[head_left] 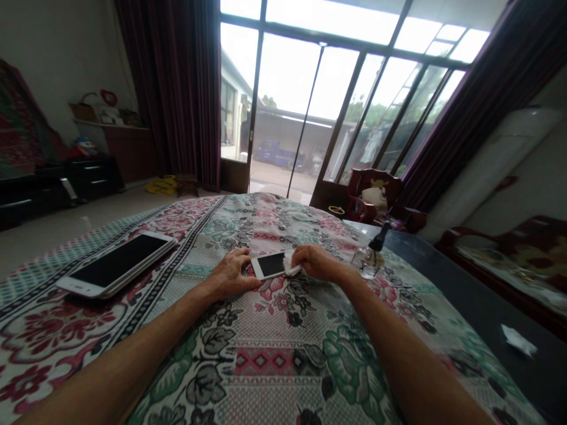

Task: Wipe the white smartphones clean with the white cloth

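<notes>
Plainly, the floral-draped table [261, 330] is occupied near its left edge by a large white phone [119, 265] and nearer its right edge by a clear bottle [367, 261]. Between them, the left hand [228, 274] is spread at the left end of a smaller white phone [269, 265], its contact unclear, while that phone's right end is covered by a tissue [290, 265] pinched in the right hand [315, 261].

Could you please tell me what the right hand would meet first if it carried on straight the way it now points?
The small white phone, most likely: the right hand, holding a white tissue, points left across it, with the left hand beyond. Exact depth is hard to judge.
</notes>
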A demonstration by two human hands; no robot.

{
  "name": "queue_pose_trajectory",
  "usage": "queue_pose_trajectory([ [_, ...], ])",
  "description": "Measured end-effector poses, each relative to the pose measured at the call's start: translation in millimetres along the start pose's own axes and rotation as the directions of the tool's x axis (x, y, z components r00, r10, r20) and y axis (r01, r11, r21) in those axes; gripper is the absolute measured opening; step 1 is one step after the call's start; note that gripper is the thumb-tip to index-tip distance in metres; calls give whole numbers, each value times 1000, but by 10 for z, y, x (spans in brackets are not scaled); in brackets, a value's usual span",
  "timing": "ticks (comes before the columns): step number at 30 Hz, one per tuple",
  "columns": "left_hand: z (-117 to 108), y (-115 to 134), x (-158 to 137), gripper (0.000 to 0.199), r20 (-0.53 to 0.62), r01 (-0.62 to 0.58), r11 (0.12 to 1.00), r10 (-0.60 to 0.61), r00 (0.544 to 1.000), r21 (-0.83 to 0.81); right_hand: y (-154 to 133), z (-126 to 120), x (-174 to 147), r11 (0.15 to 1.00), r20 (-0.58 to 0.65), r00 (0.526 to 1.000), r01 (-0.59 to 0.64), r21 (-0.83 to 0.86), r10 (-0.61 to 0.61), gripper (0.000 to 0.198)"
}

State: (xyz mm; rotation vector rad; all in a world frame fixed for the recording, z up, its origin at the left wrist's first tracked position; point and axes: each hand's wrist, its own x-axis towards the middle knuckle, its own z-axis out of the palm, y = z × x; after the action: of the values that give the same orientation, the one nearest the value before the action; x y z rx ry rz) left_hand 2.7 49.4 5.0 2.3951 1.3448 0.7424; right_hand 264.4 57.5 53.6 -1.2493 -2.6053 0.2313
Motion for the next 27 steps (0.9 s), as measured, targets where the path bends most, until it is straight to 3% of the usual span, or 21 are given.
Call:
queue_pose_trajectory([
  [2, -7, 8, 0, 45, -1, 6, 1000, -6, 1000, 2, 133, -105, -66, 992, -105, 988, -117, -38, 113, 40],
  [5, -7, 24, -2, 48, 2, 4, 1000, -4, 1000, 17, 232, -180, -107, 981, -234, 957, -189, -45, 173, 39],
  [9, 14, 44, -9, 61, -15, 15, 999, -15, 1000, 50, 189, -123, -61, 986, -308, 939, -165, -17, 152, 37],
  [17, 68, -35, 2, 56, 2, -45, 997, 45, 999, 67, 37, 157, 72, 990, -394, 909, -141, 12, 134, 37],
  [22, 91, -96, 6, 59, 11, -66, 996, 65, 998, 53, -139, 378, 201, 1000, -349, 937, 0, -24, -9, 42],
  [27, 111, -137, 26, 58, 15, -106, 992, 105, 994, 71, -279, 444, 252, 992, -165, 983, 61, -110, -79, 37],
])
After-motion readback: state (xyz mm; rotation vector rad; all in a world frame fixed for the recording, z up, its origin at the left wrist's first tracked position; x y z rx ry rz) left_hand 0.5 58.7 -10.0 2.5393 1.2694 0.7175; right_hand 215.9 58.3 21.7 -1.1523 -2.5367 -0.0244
